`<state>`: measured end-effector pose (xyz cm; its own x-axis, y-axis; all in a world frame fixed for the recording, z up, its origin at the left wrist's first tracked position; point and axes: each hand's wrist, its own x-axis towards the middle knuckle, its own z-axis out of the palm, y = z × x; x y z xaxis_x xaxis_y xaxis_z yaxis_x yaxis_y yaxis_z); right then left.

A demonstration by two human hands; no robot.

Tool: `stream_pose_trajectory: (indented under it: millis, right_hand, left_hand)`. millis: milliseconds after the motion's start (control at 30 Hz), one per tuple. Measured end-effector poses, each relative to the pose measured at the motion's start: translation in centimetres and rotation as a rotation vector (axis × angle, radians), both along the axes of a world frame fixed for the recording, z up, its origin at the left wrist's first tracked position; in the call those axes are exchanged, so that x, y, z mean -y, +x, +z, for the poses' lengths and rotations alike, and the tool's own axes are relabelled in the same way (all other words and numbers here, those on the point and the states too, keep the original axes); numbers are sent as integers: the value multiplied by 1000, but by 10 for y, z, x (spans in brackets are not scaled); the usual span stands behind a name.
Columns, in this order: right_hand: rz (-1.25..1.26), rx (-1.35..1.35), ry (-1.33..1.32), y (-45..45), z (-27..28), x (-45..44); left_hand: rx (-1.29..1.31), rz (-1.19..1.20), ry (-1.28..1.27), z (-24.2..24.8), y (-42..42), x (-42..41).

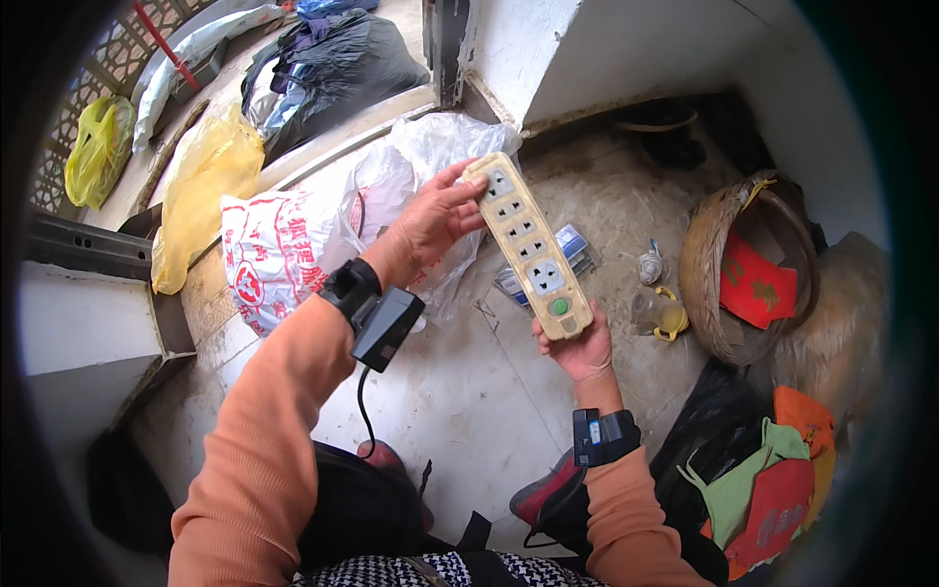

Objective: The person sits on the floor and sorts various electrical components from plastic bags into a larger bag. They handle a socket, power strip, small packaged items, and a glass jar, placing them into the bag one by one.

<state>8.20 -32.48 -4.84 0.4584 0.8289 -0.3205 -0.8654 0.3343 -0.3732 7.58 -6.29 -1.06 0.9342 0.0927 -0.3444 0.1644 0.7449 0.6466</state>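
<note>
A yellowed plastic power strip (522,229) is held up slantwise over the floor, its sockets facing me. It has several outlets and a green switch (560,307) near the lower end. My left hand (444,213) grips its upper end, thumb on the face and fingers on the left side. Around the lower end, my right hand (583,345) supports it from below and behind; part of that hand is hidden by the strip. Behind the strip, partly covered by it, some small blue-and-white flat boxes (574,246) lie on the floor.
White plastic bags (282,253) with red print lie at left, near a yellow bag (202,191) in the doorway. At right are a wicker basket (693,271) holding red paper, a small plastic jug (656,312), a string ball (650,265) and colourful cloth bags (777,477).
</note>
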Motion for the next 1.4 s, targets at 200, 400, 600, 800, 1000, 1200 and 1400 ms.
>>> stream_pose_trajectory:
  millis: [200,400,600,800,1000,1200,1400]
  right_hand:
    - [-237,346,-304,8,40,-15]
    - [-406,632,-557,6,66,-27]
    - [-507,713,-545,5,71,-24]
    - [-574,763,-580,8,68,-21]
    - [-607,734,-545,8,71,-20]
    - [-663,752,-595,7,76,-20]
    - [-651,700,-592,11,77,-13]
  left_hand:
    - [29,46,13,12,-21,-25]
    - [41,-21,20,17,-29,-18]
    - [52,-35,17,20,-32,-10]
    - [37,-46,31,20,-33,-3]
    - [54,-38,11,20,-33,-3]
    - [34,-38,-8,20,-32,3]
    - [73,-74,-32,21,-31,7]
